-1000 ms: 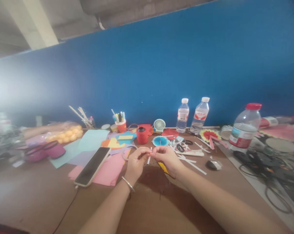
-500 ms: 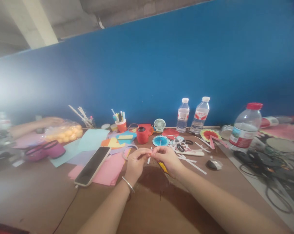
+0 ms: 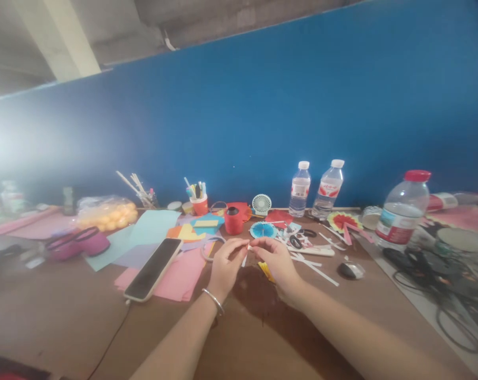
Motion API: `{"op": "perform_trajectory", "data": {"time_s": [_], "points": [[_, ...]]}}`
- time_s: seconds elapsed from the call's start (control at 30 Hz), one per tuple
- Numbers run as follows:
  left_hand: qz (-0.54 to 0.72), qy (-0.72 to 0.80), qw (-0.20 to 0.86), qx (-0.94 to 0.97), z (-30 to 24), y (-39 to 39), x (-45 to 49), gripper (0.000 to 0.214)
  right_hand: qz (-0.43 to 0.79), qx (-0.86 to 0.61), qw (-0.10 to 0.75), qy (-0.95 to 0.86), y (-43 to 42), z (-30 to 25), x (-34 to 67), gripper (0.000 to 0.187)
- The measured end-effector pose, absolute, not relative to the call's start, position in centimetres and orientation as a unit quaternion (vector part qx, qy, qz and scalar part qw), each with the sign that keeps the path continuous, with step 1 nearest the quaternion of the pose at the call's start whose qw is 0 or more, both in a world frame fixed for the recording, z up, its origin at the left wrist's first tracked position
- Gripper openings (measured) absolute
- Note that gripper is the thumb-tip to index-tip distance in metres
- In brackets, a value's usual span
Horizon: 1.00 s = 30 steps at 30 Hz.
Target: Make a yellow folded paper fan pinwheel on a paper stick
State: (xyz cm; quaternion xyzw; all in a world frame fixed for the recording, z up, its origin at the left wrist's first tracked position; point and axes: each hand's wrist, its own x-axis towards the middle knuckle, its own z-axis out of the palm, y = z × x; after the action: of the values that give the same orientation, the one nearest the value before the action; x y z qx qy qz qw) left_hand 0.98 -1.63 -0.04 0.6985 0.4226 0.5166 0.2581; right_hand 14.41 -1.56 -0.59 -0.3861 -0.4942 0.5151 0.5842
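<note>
My left hand (image 3: 226, 268) and my right hand (image 3: 277, 265) meet fingertip to fingertip above the table. Both are closed in a pinch around a small white piece (image 3: 249, 247), too small to make out clearly. A bracelet circles my left wrist. Just under the fingers, a white paper strip (image 3: 244, 260) shows in part. Partly hidden by my right hand lies a yellow pleated paper (image 3: 266, 271). Beyond the hands sits a blue pleated paper rosette (image 3: 263, 229), with black-handled scissors (image 3: 295, 241) to its right.
Left of my hands, a phone (image 3: 154, 269) lies on pink paper (image 3: 179, 277). A red pot-like object (image 3: 233, 221), a small fan (image 3: 261, 203) and water bottles (image 3: 299, 190) stand behind. To the right are a mouse (image 3: 350, 270), a large bottle (image 3: 403, 211) and tangled cables (image 3: 432, 274).
Another person's arm, which reached over the bag of orange balls at the left, is gone from view. My hands remain pinched together; the white piece between them shows more clearly.
</note>
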Motion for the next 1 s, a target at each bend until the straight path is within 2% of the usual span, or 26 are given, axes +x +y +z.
{"op": "perform_trajectory", "data": {"time_s": [0.27,0.43,1.0], "points": [[0.535,0.423,0.302,0.667,-0.4,-1.4,1.2,0.017,0.440,-0.420,0.570,-0.552,-1.7,-0.7,14.3,0.015],[0.555,0.450,0.315,0.625,-0.4,-1.4,1.3,0.019,0.375,-0.434,0.572,-0.587,-2.1,-0.5,14.2,0.010],[0.590,0.468,0.312,0.579,-1.1,-2.0,2.1,0.021,0.343,-0.492,0.595,-0.535,-2.7,0.1,13.9,0.010]]}}
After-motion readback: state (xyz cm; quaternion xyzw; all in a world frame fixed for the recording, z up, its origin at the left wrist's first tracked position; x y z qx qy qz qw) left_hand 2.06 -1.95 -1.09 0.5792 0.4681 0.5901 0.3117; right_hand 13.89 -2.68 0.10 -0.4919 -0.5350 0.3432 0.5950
